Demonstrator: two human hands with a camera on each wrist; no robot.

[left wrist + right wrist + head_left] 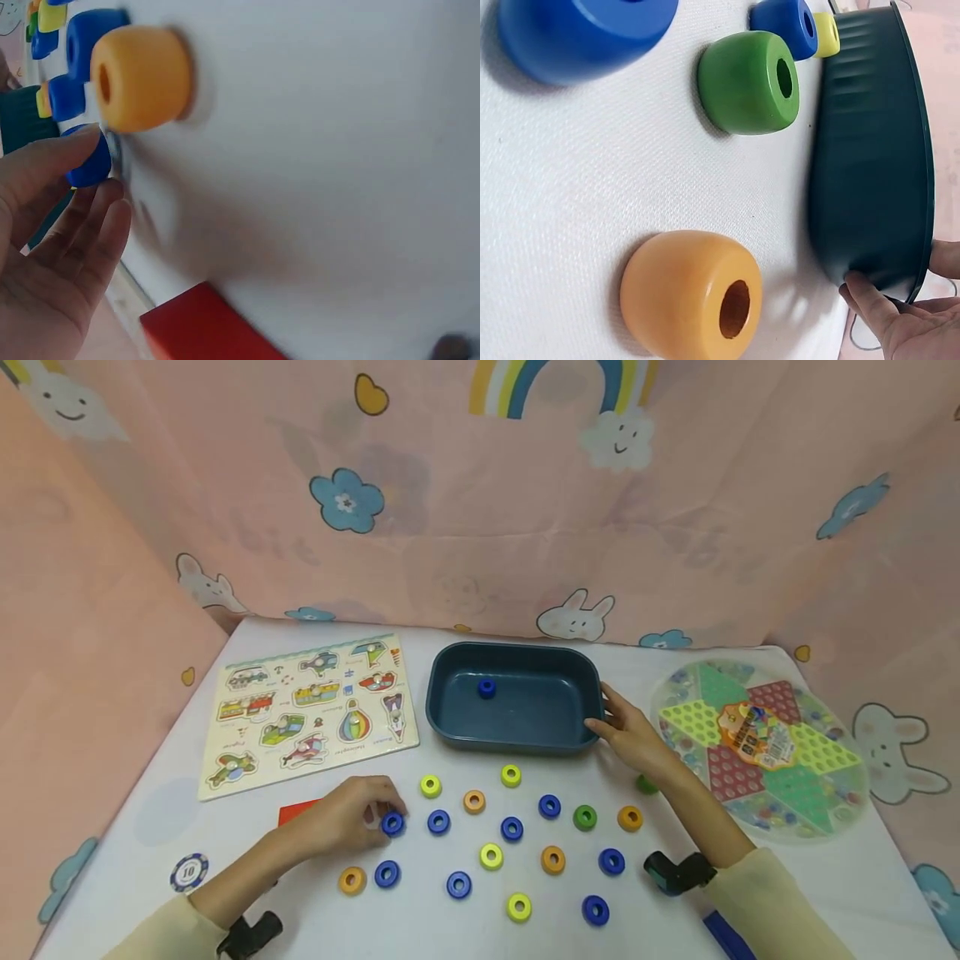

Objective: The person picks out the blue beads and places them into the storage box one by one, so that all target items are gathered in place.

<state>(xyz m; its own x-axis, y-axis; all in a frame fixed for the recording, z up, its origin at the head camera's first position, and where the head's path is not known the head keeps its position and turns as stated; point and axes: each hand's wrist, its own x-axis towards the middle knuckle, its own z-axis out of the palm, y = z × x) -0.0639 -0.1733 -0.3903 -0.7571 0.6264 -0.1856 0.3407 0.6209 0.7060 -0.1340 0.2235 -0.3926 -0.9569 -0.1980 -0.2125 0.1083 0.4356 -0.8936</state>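
My left hand (348, 814) is left of the scattered beads, pinching a blue ring-shaped bead (392, 823) at the tabletop. In the left wrist view the same blue bead (94, 166) shows between the fingers, close to an orange bead (146, 77). At the back, my right hand (633, 735) grips the right end of a dark teal basin (517, 746). One blue bead (487, 687) lies inside this basin. From the right wrist, fingertips (866, 292) press the outer wall of the basin (874, 165).
Several blue, yellow, orange and green beads (512, 829) are spread in front of the basin. A picture puzzle board (307, 718) lies left, a round board game (761, 747) right. Near the left arm are a red block (298, 811) and a poker chip (189, 872).
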